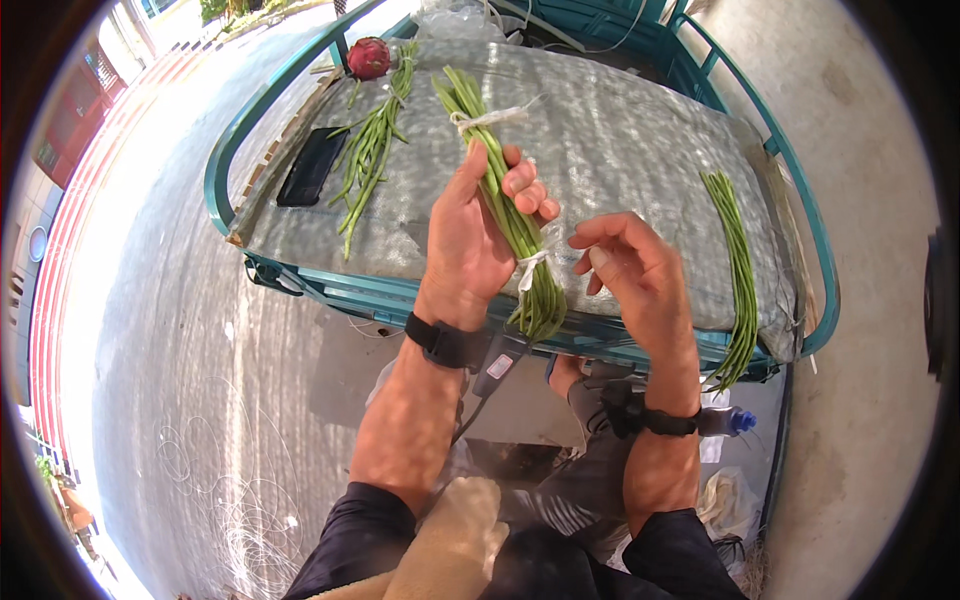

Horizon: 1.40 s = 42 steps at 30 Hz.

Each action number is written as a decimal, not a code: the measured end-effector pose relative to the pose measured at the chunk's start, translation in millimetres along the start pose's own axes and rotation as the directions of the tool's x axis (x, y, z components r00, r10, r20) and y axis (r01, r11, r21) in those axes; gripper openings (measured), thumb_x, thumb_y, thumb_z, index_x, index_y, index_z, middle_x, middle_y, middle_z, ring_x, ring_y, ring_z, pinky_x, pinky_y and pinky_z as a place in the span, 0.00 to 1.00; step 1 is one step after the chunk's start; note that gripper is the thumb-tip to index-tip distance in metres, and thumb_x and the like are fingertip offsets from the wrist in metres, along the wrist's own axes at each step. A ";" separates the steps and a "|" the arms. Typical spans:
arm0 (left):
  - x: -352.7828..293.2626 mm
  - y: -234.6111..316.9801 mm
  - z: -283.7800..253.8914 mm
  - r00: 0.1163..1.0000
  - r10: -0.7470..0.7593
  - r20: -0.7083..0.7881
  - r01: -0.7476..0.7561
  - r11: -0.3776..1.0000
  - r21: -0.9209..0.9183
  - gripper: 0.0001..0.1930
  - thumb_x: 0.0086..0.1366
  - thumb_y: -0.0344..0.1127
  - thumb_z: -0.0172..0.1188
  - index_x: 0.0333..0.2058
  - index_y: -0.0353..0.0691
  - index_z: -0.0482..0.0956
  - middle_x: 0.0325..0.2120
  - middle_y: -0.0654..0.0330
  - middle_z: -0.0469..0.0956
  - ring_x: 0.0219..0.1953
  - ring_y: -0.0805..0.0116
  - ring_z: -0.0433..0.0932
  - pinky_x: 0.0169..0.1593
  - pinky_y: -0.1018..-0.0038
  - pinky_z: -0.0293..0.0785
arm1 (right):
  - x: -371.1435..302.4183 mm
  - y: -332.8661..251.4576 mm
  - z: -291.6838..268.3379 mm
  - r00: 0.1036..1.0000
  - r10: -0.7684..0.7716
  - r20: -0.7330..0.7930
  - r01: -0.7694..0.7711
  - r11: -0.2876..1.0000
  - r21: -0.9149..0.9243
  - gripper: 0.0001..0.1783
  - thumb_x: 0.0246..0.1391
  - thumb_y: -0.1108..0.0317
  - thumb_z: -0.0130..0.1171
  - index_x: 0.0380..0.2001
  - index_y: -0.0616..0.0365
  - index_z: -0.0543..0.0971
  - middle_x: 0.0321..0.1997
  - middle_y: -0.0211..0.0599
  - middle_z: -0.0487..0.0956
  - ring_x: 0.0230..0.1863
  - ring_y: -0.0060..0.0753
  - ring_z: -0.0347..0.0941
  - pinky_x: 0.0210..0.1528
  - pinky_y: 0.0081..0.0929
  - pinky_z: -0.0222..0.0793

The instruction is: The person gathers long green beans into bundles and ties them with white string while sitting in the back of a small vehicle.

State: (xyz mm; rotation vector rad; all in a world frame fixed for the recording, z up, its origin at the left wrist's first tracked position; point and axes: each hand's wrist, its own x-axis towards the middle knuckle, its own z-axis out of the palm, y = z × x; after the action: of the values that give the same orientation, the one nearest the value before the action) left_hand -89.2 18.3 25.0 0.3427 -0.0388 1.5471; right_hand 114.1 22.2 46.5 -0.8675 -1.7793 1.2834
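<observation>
My left hand (470, 225) is wrapped round the middle of a bundle of long green beans (508, 200), held tilted over the cart bed. White strips tie this bundle near its upper end and again near its lower end. Just right of the lower tie hovers my right hand (635, 275), its fingers curled but apart, and I see nothing in them. Another bunch of long beans (735, 270) lies along the right side of the bed. Thinner, looser beans (375, 145) lie at the left, beside a dark phone-like slab (311, 168).
A grey cover (600, 120) spreads over the bed of a teal metal cart, bordered by curved rails (222, 165). A red dragon fruit (369, 58) rests at the far left corner. Clear plastic (455, 22) is bunched at the back. Loose thin strands (245, 500) lie on the ground.
</observation>
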 end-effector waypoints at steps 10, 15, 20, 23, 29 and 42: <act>-1.2 -0.3 -3.0 0.995 -0.036 0.093 0.040 0.998 -0.044 0.21 0.80 0.53 0.43 0.42 0.40 0.75 0.26 0.67 0.66 0.25 0.73 0.65 0.36 0.70 0.66 | -9.2 -15.1 11.8 0.994 -0.018 0.107 0.023 0.998 -0.053 0.12 0.55 0.71 0.71 0.32 0.58 0.74 0.26 0.23 0.73 0.28 0.15 0.69 0.28 0.20 0.64; -2.1 -3.9 0.9 0.993 -0.028 0.114 0.035 0.998 -0.057 0.21 0.80 0.53 0.43 0.42 0.40 0.75 0.26 0.66 0.66 0.23 0.74 0.64 0.32 0.72 0.65 | -9.7 -17.8 21.9 0.985 -0.172 0.011 0.166 0.927 -0.337 0.16 0.52 0.69 0.74 0.30 0.59 0.73 0.25 0.26 0.73 0.23 0.14 0.66 0.24 0.22 0.62; -3.5 -1.4 -1.2 0.991 -0.030 0.127 0.039 0.997 -0.071 0.21 0.80 0.53 0.43 0.42 0.40 0.75 0.26 0.66 0.66 0.23 0.75 0.63 0.31 0.73 0.64 | -12.1 -19.5 23.3 1.000 -0.016 0.013 0.018 0.985 -0.173 0.13 0.54 0.71 0.71 0.29 0.60 0.74 0.25 0.25 0.74 0.23 0.13 0.68 0.24 0.21 0.63; -3.3 1.0 -4.4 0.990 -0.027 0.138 0.033 0.998 -0.045 0.21 0.80 0.52 0.43 0.43 0.40 0.75 0.26 0.66 0.66 0.22 0.75 0.62 0.30 0.74 0.63 | -14.1 -25.0 18.5 0.993 0.052 0.105 -0.042 0.995 -0.090 0.11 0.53 0.74 0.69 0.27 0.60 0.74 0.25 0.24 0.74 0.24 0.12 0.69 0.24 0.19 0.62; -0.3 4.2 -5.9 0.989 0.008 0.151 -0.003 1.000 -0.031 0.22 0.81 0.50 0.42 0.44 0.35 0.75 0.26 0.65 0.65 0.22 0.76 0.61 0.30 0.75 0.62 | -25.1 -30.3 -2.4 0.940 -0.136 0.313 0.012 0.930 0.367 0.09 0.50 0.74 0.66 0.25 0.59 0.74 0.28 0.28 0.72 0.25 0.15 0.66 0.23 0.17 0.58; -4.1 -4.7 -3.9 0.997 0.015 0.076 -0.021 0.996 0.082 0.20 0.79 0.53 0.47 0.43 0.41 0.75 0.27 0.66 0.66 0.23 0.76 0.62 0.28 0.75 0.61 | -7.2 -9.9 -19.7 0.994 -0.043 0.096 0.002 0.919 0.394 0.11 0.61 0.64 0.66 0.34 0.60 0.77 0.27 0.29 0.75 0.25 0.15 0.65 0.28 0.17 0.59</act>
State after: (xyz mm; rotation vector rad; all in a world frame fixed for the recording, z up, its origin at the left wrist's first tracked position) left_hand -85.4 15.2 19.4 0.4679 -0.0366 1.5560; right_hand 133.8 22.1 58.6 -0.5582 -1.5215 1.6239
